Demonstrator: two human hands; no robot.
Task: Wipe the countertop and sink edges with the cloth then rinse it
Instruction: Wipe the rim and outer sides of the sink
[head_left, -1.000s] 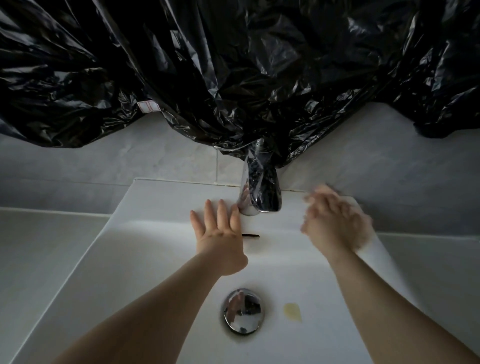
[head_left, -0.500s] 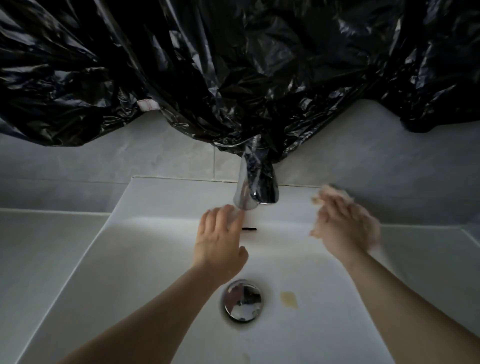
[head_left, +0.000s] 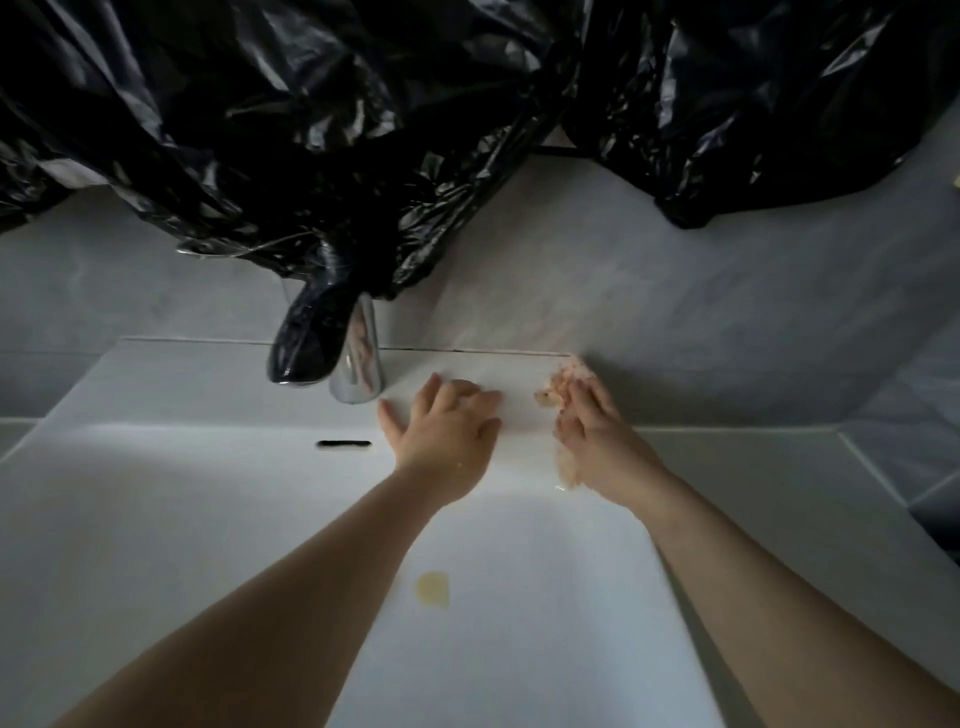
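Note:
A white rectangular sink fills the middle of the view. My right hand lies flat on a pale pink cloth at the sink's back right corner, pressing it onto the rim; most of the cloth is hidden under the hand. My left hand rests with spread fingers on the back rim just right of the chrome faucet. A grey countertop runs to the right of the sink.
Black plastic sheeting hangs over the wall and drapes onto the faucet spout. A yellowish stain sits in the basin, and the overflow slot is on the back wall. Grey tiles back the sink.
The view has swung right. My left hand moved from in front of the faucet to the rim on its right. My right hand with the cloth stays at the back right corner.

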